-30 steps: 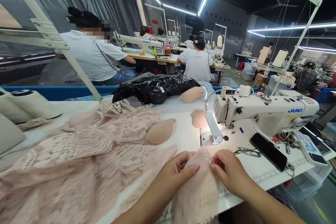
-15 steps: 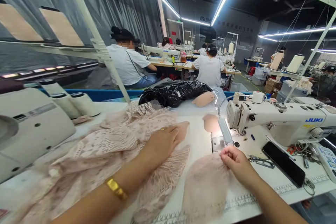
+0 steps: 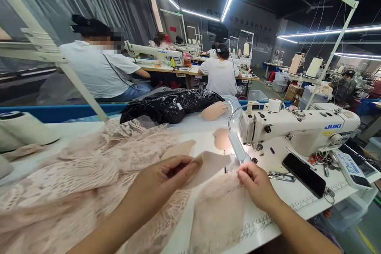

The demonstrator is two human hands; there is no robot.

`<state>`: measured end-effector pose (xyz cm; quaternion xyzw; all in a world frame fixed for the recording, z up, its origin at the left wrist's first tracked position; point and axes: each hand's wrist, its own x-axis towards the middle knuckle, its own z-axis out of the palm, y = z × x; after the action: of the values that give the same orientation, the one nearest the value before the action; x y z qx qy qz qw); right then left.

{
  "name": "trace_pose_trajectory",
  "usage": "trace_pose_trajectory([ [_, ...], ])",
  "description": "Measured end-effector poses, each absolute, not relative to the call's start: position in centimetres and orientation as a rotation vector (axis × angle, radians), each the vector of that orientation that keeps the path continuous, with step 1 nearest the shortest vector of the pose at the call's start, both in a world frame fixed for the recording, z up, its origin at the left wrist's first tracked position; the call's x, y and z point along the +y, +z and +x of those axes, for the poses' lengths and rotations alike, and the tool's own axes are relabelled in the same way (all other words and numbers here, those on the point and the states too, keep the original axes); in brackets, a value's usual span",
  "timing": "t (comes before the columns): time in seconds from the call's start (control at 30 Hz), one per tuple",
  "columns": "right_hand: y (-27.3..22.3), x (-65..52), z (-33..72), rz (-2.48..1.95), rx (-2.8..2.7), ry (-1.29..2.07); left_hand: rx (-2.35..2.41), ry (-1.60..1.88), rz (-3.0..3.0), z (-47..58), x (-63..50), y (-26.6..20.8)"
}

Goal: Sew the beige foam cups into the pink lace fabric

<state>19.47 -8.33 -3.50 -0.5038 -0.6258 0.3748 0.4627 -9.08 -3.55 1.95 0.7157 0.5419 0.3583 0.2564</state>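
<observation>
The left hand [image 3: 172, 171] is pinching a beige cup piece [image 3: 212, 167] by its left part, and the right hand [image 3: 253, 182] is pinching the far right corner of the sheer fabric [image 3: 218, 210]. For doing this well, I think the fingers should be gripping lightly near the edges, so that the thin fabric is not wrinkling. The cup piece is extending rightward between the hands; whether it is touching the fabric, I cannot tell. The fabric is lying nearer than the right fingertips, on the white table [image 3: 204, 139], left of the sewing machine [image 3: 300, 125].
</observation>
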Motion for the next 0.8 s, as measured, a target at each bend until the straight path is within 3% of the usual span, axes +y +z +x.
trace_pose_trajectory([
  [0.1,-3.0,-8.2,19.6,-1.217,-1.359,1.201,1.363,0.805,1.835,-6.7,-5.4,1.4],
  [0.23,-3.1,-8.3,19.8,-1.163,-1.319,1.29,1.341,0.684,1.916,-5.0,-5.7,0.3],
  [0.4,-2.0,-9.3,19.7,-1.257,-1.485,1.102,1.33,0.647,2.164,-5.0,-5.1,0.8],
  [0.5,1.1,-10.6,19.7,-1.196,-1.773,0.973,1.086,0.601,2.312,-4.5,-5.4,2.8],
  [0.67,7.9,-12.0,20.3,-0.991,-2.251,0.919,0.6,0.355,2.019,-2.3,-6.3,5.7],
  [0.8,11.2,-11.7,21.0,-0.924,-2.417,0.737,0.549,0.384,1.888,-1.7,-6.7,6.0],
])
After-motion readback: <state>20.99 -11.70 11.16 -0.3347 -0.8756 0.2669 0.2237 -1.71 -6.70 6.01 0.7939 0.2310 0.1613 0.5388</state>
